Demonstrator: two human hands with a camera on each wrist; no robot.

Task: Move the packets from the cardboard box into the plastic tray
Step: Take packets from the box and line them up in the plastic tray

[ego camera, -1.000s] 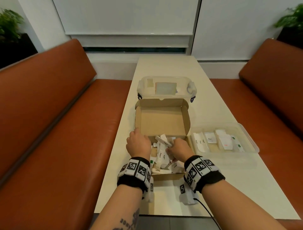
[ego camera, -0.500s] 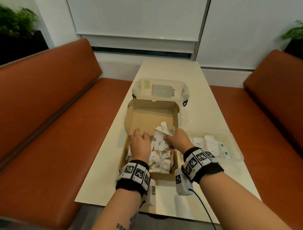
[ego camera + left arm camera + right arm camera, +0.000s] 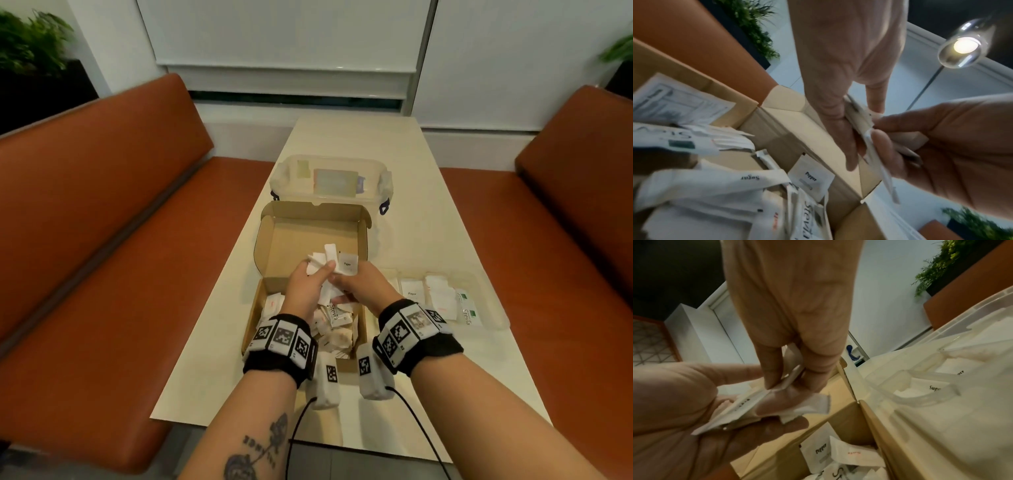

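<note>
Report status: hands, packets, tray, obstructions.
Both hands, left and right, grip a packet bunch above the cardboard box. Plastic tray partly filled. Nothing blocking the path.

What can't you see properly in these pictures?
- Head view: how many packets the hands hold; they overlap.
- Head view: the cardboard box floor under the left hand and right hand.
- Left wrist view: the box's near packets are blurred.
- Right wrist view: the plastic tray is cut off by the edge.
</note>
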